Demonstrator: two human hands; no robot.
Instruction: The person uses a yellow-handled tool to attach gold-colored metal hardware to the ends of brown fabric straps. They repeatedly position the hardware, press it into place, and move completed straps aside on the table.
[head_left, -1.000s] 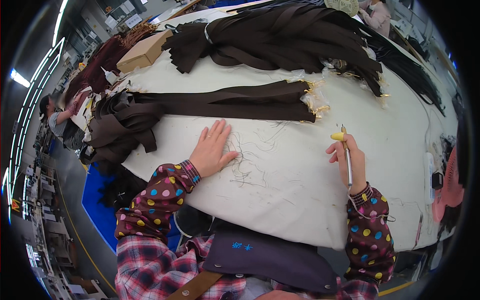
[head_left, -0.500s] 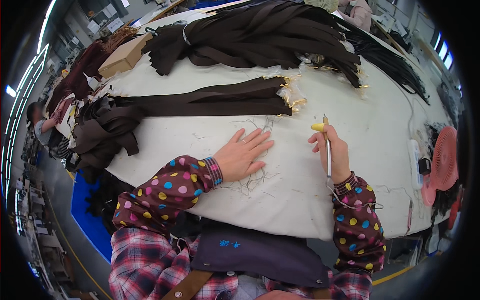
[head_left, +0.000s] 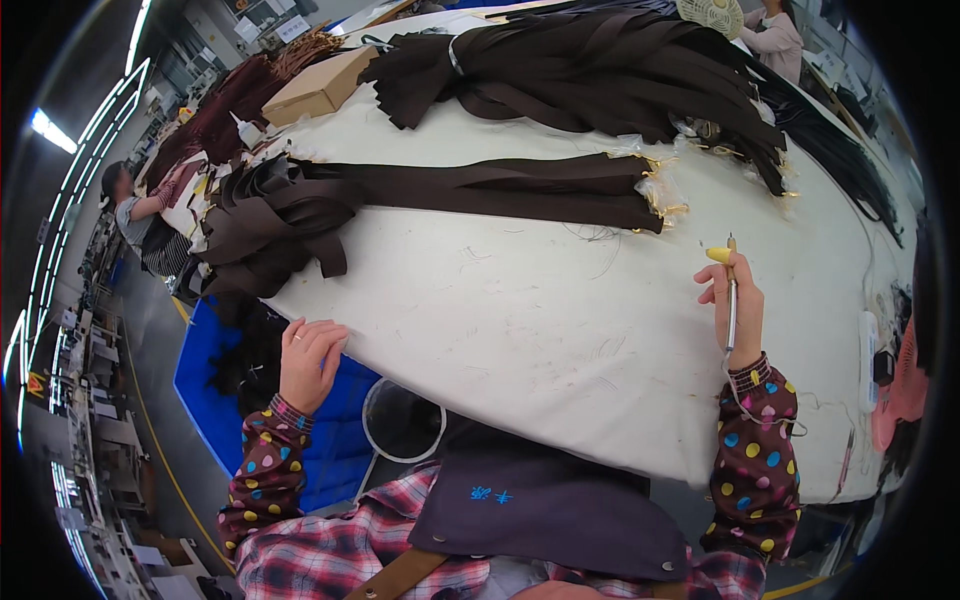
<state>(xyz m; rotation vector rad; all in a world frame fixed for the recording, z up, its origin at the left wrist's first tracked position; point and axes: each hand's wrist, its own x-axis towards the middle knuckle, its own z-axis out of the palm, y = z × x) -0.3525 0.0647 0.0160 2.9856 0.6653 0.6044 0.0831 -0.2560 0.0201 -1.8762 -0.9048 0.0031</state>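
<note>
My left hand (head_left: 312, 362) is at the left front edge of the white-covered table (head_left: 520, 330), fingers loosely stretched out and nothing visible in them. Over the table's right side, my right hand (head_left: 745, 308) grips a slim metal pen-like tool (head_left: 732, 318), its narrow tip pointing up and away from me. A thin cord (head_left: 745, 405) runs from it along my sleeve. A yellow finger cover (head_left: 718, 255) sits on a finger of that hand. Short dark threads (head_left: 600, 235) lie near a bundle of dark brown strips (head_left: 500, 190) with gold-coloured, plastic-wrapped ends.
Farther back lies a larger tied bundle of dark strips (head_left: 580, 75), with a cardboard box (head_left: 318, 88) to its left. Below the left edge are a round bucket (head_left: 443, 425) and a blue container (head_left: 190, 385). A pink fan (head_left: 900, 385) stands at right. Another person (head_left: 150, 225) is at far left.
My left hand has gone from the table's middle to its left front edge, and the clump of threads beneath it is gone from there. The view has shifted left; my right hand keeps the tool.
</note>
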